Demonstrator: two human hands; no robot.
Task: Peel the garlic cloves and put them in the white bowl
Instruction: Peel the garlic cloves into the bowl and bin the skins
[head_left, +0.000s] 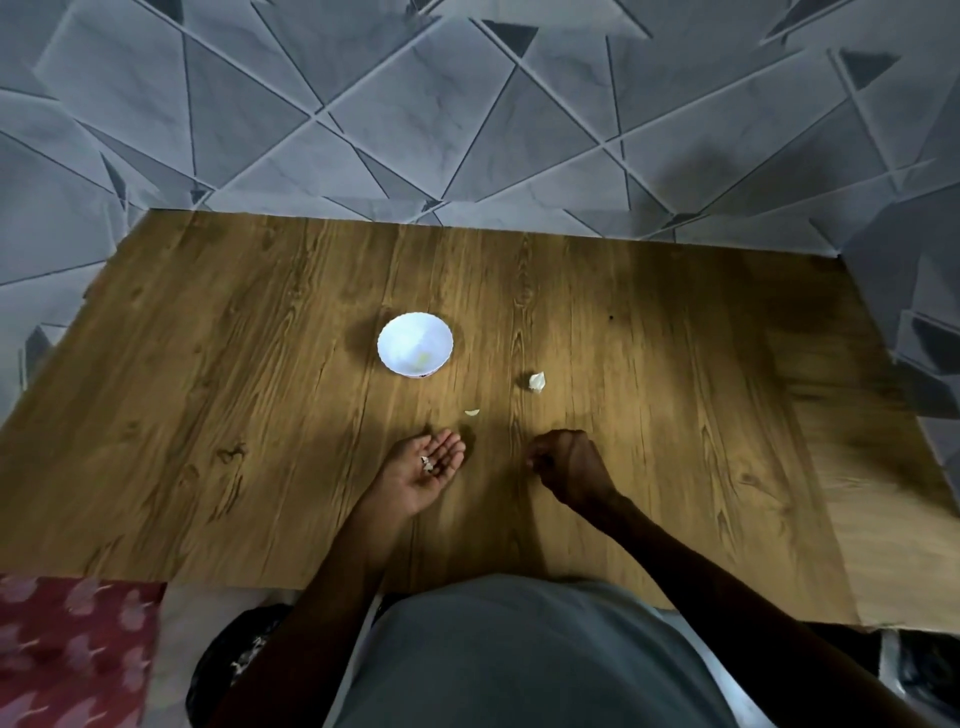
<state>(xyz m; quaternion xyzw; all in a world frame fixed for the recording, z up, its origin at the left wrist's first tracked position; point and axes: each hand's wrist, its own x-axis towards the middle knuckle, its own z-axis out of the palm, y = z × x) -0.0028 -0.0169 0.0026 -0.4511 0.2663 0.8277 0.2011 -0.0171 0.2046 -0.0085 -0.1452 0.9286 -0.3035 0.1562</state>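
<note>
The white bowl (414, 343) stands near the middle of the wooden table, with something pale inside it. An unpeeled garlic piece (537, 381) lies to the bowl's right. A small scrap of peel (471, 413) lies between the bowl and my hands. My left hand (427, 470) rests palm up on the table, fingers relaxed, with small bits of garlic skin (427, 464) in the palm. My right hand (566, 465) is to its right, knuckles up and fingers curled; what its fingertips hold is hidden.
The wooden table (260, 415) butts against a grey geometric-patterned wall (467, 104) at the back and right. A red patterned cloth (72, 649) lies at the lower left, below the table's front edge.
</note>
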